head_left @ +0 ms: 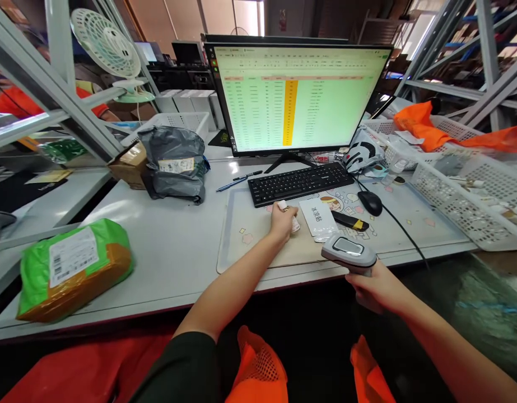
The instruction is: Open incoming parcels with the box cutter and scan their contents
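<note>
My left hand is closed around a small white-capped bottle, partly hidden by the fingers, above the desk mat. In my right hand is a grey-and-white barcode scanner, gripped by its handle at the desk's front edge, its head toward the left. Between the two lies a flat white packet with dark printed characters. Beside it, a black box cutter with a yellow part rests on the mat. A black keyboard sits just behind, and a black mouse is to the right.
A large monitor showing a spreadsheet stands behind the keyboard. At left are a green parcel, a grey bagged parcel and pens. White baskets line the right side. The mouse cable crosses the mat.
</note>
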Demonstrator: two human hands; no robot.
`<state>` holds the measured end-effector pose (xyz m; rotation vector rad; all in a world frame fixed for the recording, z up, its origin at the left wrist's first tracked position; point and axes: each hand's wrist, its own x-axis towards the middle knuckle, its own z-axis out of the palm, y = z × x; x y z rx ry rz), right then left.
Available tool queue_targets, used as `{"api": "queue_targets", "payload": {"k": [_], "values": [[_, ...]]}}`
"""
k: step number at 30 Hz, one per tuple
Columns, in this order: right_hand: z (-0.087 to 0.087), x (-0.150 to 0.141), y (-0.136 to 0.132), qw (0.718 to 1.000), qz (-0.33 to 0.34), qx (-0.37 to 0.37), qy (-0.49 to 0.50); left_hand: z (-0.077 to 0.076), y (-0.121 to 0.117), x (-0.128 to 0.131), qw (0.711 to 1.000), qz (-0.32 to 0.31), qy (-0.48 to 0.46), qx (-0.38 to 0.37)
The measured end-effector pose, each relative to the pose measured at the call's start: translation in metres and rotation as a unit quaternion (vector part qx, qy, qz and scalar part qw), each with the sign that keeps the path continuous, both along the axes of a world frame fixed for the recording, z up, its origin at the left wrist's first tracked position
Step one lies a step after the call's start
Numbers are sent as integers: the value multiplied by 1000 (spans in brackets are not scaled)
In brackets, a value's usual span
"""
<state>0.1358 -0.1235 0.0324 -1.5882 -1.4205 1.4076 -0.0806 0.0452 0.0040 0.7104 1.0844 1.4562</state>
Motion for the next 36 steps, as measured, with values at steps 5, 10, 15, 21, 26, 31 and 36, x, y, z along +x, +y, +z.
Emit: {"api": "queue_targets", "payload": {"k": [5, 10, 15, 21, 26, 31, 36], "values": [[3, -5, -6, 999, -34, 14, -19, 1, -1, 2, 1000, -15, 8, 8], [17, 7, -11, 997, -73, 22, -28, 1, -3, 3, 1000, -15, 21, 18], [22, 5, -21, 997, -65, 18, -43, 3, -4, 2, 1000, -21, 16, 17], [25, 2, -18, 997, -70, 22, -37, 6, -2, 0, 1000, -11, 16, 20], [27, 12, -11, 996, -58, 28, -56, 5, -1, 0, 1000, -12, 13, 25], [15, -2, -8, 997, -28, 29, -60, 3, -5, 0, 999, -35, 8, 37], [13, -11, -5, 998, -33, 37, -38, 1, -5, 0, 998, -40, 6, 41]]}}
